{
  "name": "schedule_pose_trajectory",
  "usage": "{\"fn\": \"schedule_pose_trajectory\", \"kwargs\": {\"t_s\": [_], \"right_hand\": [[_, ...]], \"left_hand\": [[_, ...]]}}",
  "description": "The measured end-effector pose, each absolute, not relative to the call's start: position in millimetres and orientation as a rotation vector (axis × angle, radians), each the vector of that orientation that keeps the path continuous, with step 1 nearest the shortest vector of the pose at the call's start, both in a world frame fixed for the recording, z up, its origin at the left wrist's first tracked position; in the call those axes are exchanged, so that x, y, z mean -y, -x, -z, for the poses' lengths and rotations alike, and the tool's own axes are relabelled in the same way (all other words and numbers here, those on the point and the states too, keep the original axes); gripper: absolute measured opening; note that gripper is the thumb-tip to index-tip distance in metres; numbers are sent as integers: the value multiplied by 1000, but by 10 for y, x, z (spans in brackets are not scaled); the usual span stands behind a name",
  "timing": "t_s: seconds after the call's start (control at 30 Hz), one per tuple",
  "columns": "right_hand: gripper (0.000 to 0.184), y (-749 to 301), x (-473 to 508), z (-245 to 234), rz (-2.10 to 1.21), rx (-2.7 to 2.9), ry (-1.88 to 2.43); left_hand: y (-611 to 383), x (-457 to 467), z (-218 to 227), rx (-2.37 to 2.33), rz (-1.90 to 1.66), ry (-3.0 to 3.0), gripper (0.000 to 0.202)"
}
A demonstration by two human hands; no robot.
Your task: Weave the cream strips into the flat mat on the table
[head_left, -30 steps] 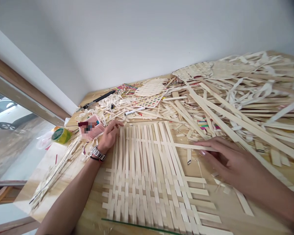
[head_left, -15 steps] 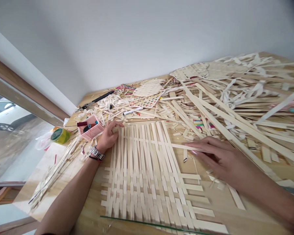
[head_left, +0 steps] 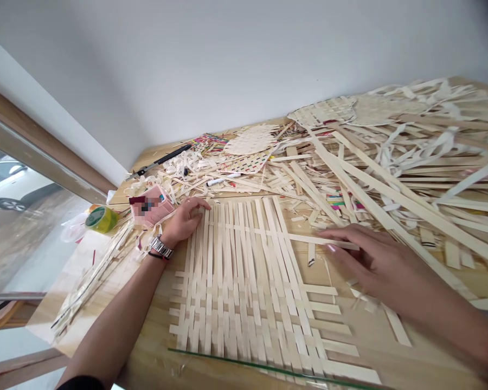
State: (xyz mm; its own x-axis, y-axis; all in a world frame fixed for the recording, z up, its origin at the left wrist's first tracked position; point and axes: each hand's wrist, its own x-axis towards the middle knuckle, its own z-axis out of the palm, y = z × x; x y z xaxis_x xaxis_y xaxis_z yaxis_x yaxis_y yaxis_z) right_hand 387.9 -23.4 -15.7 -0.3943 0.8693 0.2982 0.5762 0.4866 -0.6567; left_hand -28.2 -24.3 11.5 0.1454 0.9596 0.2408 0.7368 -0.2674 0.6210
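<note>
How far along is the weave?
The lower part of the strip mat looks woven, with crosswise strips running over and under. In hand: the right hand has its fingertips on a crosswise strip near the top, and the left hand rests at the mat's edge. Left: the top rows look sparse, and strip ends stick out untrimmed on the right.

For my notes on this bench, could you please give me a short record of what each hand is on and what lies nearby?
Left hand: resting on the top edge of the weave
Right hand: fingertips on a crosswise strip
Weave: pale strips, lying flat on the table
Nearby: pink box, tape roll, marker, knife
</note>
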Motion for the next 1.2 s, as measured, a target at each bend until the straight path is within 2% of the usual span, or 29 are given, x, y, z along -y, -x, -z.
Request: {"fn": "schedule_pose_trajectory", "kwargs": {"t_s": [0.23, 0.6, 0.87, 1.03, 1.2], "right_hand": [[29, -3895, 243, 136, -620, 2093, 1300], [18, -3906, 214, 239, -533, 2183, 983], [23, -3912, 229, 250, -472, 2141, 1011], [29, -3937, 225, 307, -451, 2124, 1124], [25, -3940, 221, 323, -378, 2141, 1100]], "left_hand": [[253, 252, -135, -1639, -880, -2001, 28], [262, 245, -108, -1616, -892, -2013, 31], [287, 214, 22, -1783, -1075, -1885, 36], [297, 199, 44, -1782, -1190, -1822, 31], [299, 206, 13, -1740, -1209, -1904, 27]]}}
